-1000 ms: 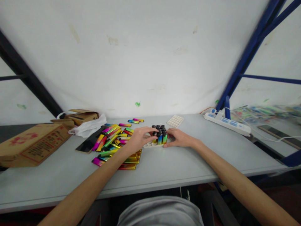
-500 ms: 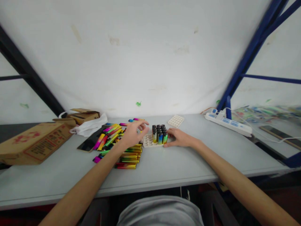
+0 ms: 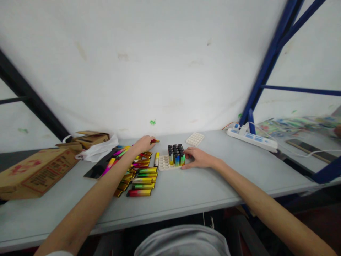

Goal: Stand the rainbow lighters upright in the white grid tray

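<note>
At the bent fingertips of the left hand (image 3: 144, 143): one glossy, gold-ended lighter (image 3: 156, 141); whether gripped, cannot tell. Right hand (image 3: 199, 158): thumb and fingers parted, against the right end of a pale, cell-moulded tray (image 3: 163, 164) holding black-topped upright lighters (image 3: 177, 160). Well left of the fingers, cardboard box (image 3: 39, 169); red and dark print illegible.

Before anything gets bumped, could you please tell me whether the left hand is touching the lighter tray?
Apart: the head view shows grey tabletop between the left hand and tray.
</note>
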`<state>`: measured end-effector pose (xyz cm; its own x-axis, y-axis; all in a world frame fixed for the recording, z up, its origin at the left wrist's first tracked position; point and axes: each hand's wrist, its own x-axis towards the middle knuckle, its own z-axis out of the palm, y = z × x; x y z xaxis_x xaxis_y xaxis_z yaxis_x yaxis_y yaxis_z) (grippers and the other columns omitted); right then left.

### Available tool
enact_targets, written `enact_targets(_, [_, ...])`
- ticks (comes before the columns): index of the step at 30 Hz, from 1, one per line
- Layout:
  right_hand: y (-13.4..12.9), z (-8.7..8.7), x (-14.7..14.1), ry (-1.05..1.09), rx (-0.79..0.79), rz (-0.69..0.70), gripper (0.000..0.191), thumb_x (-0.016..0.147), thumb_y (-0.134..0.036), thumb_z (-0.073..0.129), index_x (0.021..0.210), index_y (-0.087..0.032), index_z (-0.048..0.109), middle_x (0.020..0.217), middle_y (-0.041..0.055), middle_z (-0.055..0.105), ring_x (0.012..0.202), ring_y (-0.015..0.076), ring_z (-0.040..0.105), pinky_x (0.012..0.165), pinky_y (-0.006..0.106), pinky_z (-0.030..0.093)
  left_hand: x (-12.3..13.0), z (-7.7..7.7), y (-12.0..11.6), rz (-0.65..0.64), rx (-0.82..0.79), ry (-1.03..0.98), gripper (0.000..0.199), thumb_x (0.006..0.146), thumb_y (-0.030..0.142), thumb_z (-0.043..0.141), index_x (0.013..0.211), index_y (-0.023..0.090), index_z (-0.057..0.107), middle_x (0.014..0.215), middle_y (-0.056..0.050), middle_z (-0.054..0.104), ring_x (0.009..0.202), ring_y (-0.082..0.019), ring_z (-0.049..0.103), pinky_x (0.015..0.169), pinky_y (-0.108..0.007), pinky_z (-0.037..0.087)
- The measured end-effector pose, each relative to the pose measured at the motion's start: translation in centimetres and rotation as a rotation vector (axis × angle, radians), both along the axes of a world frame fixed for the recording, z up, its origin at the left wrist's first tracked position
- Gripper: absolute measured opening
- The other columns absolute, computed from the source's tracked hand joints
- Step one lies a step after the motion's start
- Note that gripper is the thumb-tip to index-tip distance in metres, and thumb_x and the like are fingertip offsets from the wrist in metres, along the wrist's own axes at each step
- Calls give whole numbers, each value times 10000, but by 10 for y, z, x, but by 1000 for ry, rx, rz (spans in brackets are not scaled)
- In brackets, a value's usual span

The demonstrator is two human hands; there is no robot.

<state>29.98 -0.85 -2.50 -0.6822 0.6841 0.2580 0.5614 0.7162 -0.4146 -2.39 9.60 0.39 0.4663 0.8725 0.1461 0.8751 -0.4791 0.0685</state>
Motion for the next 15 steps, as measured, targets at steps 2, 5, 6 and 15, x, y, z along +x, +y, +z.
enact_targets(2, [1, -1, 0, 1, 2, 0, 619, 785, -652, 769, 1142, -155, 671, 891, 47, 616, 787, 202, 553, 716, 298, 426, -4, 2, -6, -9, -5, 10, 350, 814, 266, 547, 1059, 141, 763, 1044, -149, 777, 960, -283, 702, 890, -345, 508])
enact_targets(5, [1, -1, 0, 4, 5, 3, 602, 789, -653, 764, 1120, -157, 678, 880, 43, 610, 778, 199, 550, 717, 299, 425, -12, 3, -16, -8, -20, 19, 302, 819, 266, 540, 979, 148, 767, 960, -130, 777, 868, -269, 703, 824, -336, 514])
enact_targets(6, [1, -1, 0, 6, 6, 5, 600, 789, -655, 762, 1114, -158, 679, 879, 42, 609, 777, 198, 549, 717, 298, 423, -15, 4, -19, -4, -24, 16, 297, 818, 272, 542, 971, 149, 765, 951, -126, 775, 858, -266, 701, 816, -335, 515])
enact_targets(15, [-2, 1, 0, 24, -17, -25, 619, 766, -654, 784, 1113, -152, 678, 885, 48, 635, 754, 194, 556, 684, 293, 423, -22, 23, -51, 52, 82, -53, 597, 748, 412, 633, 1245, 89, 705, 1213, -196, 720, 1116, -345, 666, 1028, -409, 482])
